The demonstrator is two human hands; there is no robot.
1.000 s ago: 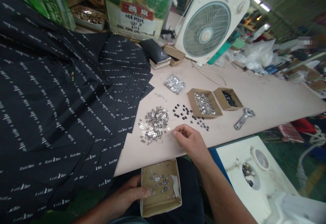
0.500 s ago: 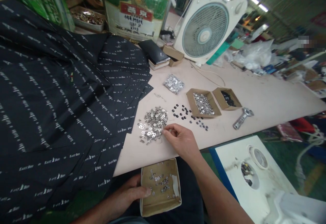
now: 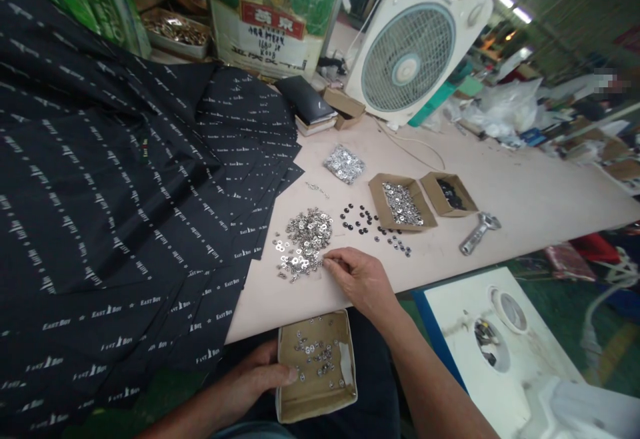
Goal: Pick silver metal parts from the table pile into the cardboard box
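Note:
My left hand (image 3: 265, 376) grips a shallow cardboard box (image 3: 317, 402) by its left side, below the table's front edge, thumb inside. Small metal snap parts lie scattered in the box. My right hand (image 3: 357, 279) is at the right edge of a pile of silver snap parts (image 3: 309, 232), thumb and fingertips pinched together; what they hold, if anything, is too small to name. Loose black caps (image 3: 363, 219) lie right of the pile, near a cardboard box of silver parts (image 3: 400, 206) and a smaller box of black parts (image 3: 449, 196).
Dark printed fabric (image 3: 150, 179) covers the table's left side. A bag of silver parts (image 3: 345, 163) lies behind the pile. A metal tool (image 3: 479, 232) rests right of the boxes. A white fan (image 3: 407, 59) and a black notebook (image 3: 306, 99) stand behind. A white machine (image 3: 505, 339) is at lower right.
The view has shifted slightly. My right hand stays beside the pile with its fingers a little more lowered and pinched. My left hand still holds the box.

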